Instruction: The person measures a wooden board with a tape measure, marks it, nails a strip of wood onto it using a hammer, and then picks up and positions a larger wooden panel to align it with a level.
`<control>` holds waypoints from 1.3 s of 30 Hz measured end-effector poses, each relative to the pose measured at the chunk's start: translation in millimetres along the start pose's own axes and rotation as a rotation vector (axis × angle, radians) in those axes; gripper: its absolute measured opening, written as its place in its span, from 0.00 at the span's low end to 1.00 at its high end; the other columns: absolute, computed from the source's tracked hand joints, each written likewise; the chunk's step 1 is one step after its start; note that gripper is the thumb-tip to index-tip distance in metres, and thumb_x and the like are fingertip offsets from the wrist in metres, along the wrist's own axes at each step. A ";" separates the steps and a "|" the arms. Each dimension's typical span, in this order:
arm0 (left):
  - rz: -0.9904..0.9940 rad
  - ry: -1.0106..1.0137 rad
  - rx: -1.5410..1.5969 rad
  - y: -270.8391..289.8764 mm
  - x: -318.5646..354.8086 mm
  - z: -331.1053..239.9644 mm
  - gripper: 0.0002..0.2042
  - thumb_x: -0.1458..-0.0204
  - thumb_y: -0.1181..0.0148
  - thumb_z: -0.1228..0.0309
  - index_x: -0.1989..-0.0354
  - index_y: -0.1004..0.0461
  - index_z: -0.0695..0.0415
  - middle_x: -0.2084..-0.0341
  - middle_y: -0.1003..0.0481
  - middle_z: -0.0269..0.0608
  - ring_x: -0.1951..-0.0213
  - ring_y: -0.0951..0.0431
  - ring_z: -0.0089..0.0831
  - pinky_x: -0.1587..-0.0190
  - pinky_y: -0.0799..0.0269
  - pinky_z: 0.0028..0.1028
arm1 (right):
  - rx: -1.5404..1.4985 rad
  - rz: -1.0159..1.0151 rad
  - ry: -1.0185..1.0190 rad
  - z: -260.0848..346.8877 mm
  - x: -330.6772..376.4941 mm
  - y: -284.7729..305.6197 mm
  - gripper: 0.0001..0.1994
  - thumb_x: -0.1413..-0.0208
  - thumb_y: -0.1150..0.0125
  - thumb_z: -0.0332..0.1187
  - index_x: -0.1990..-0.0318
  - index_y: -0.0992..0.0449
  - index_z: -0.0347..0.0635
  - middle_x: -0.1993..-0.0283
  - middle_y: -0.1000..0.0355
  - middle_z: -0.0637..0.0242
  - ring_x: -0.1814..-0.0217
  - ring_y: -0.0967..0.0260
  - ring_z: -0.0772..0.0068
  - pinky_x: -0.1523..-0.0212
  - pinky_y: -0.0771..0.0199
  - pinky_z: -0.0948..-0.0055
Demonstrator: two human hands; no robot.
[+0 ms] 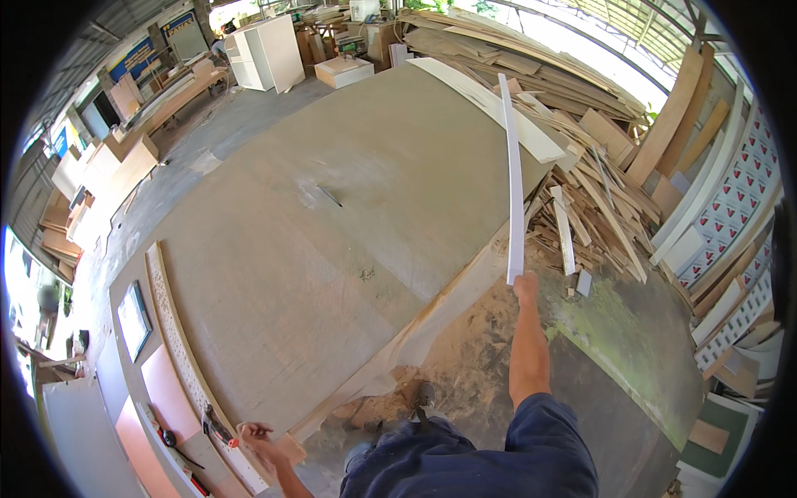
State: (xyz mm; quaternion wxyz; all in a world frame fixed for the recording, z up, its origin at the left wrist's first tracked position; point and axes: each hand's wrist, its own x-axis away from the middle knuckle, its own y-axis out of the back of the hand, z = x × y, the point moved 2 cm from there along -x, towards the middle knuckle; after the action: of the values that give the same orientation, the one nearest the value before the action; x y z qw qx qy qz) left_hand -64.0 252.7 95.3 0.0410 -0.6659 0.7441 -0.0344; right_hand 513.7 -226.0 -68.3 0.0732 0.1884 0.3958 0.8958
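Observation:
My right hand is closed around the near end of a long, narrow white strip. The strip reaches away from me past the right edge of a large, worn wooden worktable. Over the table's near left corner, my left hand has its fingers loosely apart and holds nothing that I can see. Beside it lies a black-and-red hand tool, whose kind I cannot make out. A small dark slim object rests around the middle of the tabletop.
Along the table's left side lie a curved wooden strip, a dark-framed panel and a black round tool. Offcuts are heaped on the floor at right, before stacked boards. A white cabinet stands at the back.

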 end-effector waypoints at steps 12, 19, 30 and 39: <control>0.406 0.293 -0.047 -115.1 56.7 27.9 0.09 0.41 0.46 0.68 0.65 0.25 0.62 0.75 0.25 0.39 0.73 0.26 0.27 0.65 0.29 0.26 | -0.868 0.366 -0.001 89.9 99.6 -74.3 0.10 0.44 0.34 0.38 0.63 0.23 0.41 0.73 0.26 0.69 0.78 0.34 0.82 0.79 0.39 0.81; 0.646 -0.093 -0.701 -201.1 32.7 6.9 0.22 0.47 0.37 0.59 0.50 0.27 0.65 0.56 0.24 0.51 0.57 0.23 0.41 0.56 0.28 0.35 | -0.760 1.001 0.089 122.4 354.3 -148.5 0.09 0.45 0.37 0.34 0.59 0.22 0.39 0.68 0.22 0.68 0.72 0.30 0.79 0.73 0.31 0.76; 1.201 -0.317 -0.993 -141.0 -18.5 35.4 0.33 0.63 0.30 0.65 0.43 0.29 0.59 0.59 0.27 0.55 0.54 0.27 0.51 0.50 0.30 0.41 | -0.293 1.701 0.946 118.5 434.3 -189.5 0.17 0.42 0.37 0.41 0.55 0.22 0.35 0.62 0.21 0.59 0.65 0.24 0.71 0.63 0.25 0.69; 1.065 -0.033 -1.114 -34.0 -193.2 62.1 0.17 0.50 0.39 0.68 0.51 0.25 0.60 0.63 0.21 0.52 0.58 0.21 0.49 0.52 0.29 0.41 | -0.383 1.120 0.349 55.8 291.1 -160.5 0.17 0.39 0.38 0.43 0.53 0.21 0.39 0.59 0.21 0.67 0.61 0.25 0.78 0.61 0.26 0.76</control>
State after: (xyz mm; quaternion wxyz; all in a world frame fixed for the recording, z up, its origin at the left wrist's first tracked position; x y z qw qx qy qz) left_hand -2.7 441.1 40.0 -0.2781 -0.1405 0.8711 0.3796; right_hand 265.5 2.2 -70.8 -0.4416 0.2019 0.0751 0.8710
